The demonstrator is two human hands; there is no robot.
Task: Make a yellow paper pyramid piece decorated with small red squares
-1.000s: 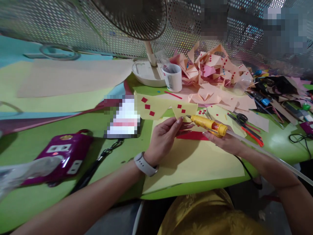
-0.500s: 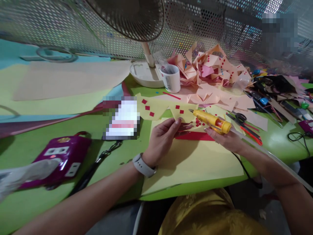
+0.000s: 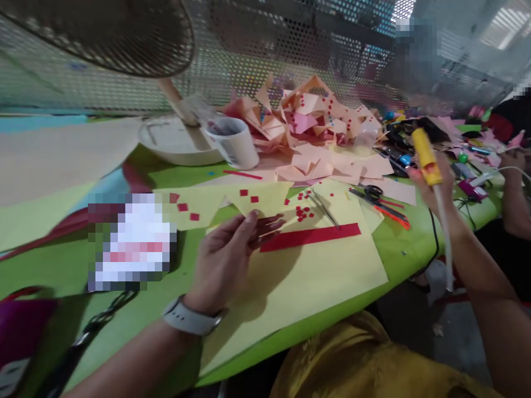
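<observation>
My left hand (image 3: 224, 254), with a pale watch strap (image 3: 193, 316) on its wrist, is closed in a pinch above yellow paper (image 3: 307, 293). Whatever lies between thumb and fingers is hidden. Just beyond the thumb is a pale yellow cut piece (image 3: 267, 196) bearing red squares. My right hand (image 3: 440, 179), raised at the right, is wrapped round a yellow glue gun (image 3: 427, 156), whose nozzle is blurred. Between the hands lie tweezers (image 3: 326, 209), a red strip (image 3: 311, 237) and several loose red squares (image 3: 305, 213).
Scissors (image 3: 372, 192) and an orange-handled cutter (image 3: 394, 216) lie right of the yellow sheets. Behind stand a white cup (image 3: 238, 146), a fan (image 3: 178, 138) and a heap of folded peach paper (image 3: 307, 113). A blurred-out item (image 3: 136, 243) lies left. Another person's arm (image 3: 516, 188) shows far right.
My right hand has swung the glue gun away from my left hand, to the right and upward. The tweezers have come into sight. The view has turned right; my left hand stays pinched.
</observation>
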